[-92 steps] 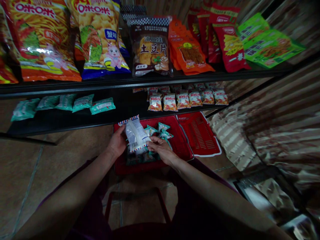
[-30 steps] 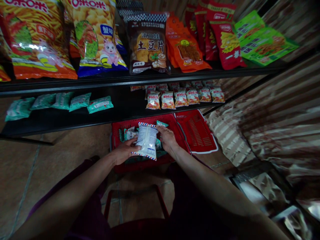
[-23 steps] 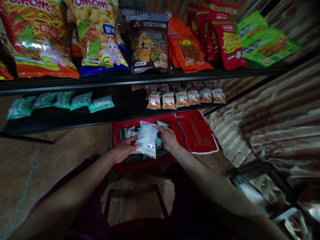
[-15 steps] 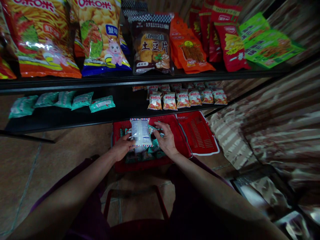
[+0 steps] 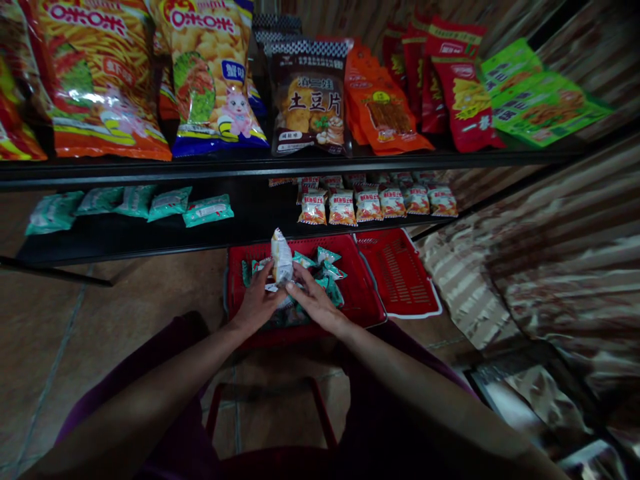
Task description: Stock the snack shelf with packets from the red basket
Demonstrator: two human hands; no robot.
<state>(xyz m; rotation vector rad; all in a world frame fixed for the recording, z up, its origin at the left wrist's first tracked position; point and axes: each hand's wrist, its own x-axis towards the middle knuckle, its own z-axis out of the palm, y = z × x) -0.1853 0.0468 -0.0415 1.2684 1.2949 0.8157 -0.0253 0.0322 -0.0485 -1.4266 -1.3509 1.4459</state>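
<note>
Between my two hands I hold a small white snack bag (image 5: 282, 257), turned edge-on above the red basket. My left hand (image 5: 257, 298) grips its lower left side, and my right hand (image 5: 314, 293) has its fingers and thumb on the lower right side. Under the hands, the red shopping basket (image 5: 356, 283) contains several teal snack bags (image 5: 334, 291); the hands cover part of them. On the lower shelf ahead, rows of small white-and-orange snack bags (image 5: 342, 207) stand upright at the right, and several teal bags (image 5: 169, 203) lie in a row at the left.
Above, the upper black shelf (image 5: 210, 165) bears large snack bags, among them a brown potato-chip bag (image 5: 311, 100) and orange packets (image 5: 383, 107). A second red basket (image 5: 400, 277) stands to the right, near a striped curtain (image 5: 550, 267). Red stool legs (image 5: 323, 413) show below.
The snack bag has turned from showing its flat printed back to standing edge-on. My right hand has moved left and closed on it alongside my left. The view has shifted slightly.
</note>
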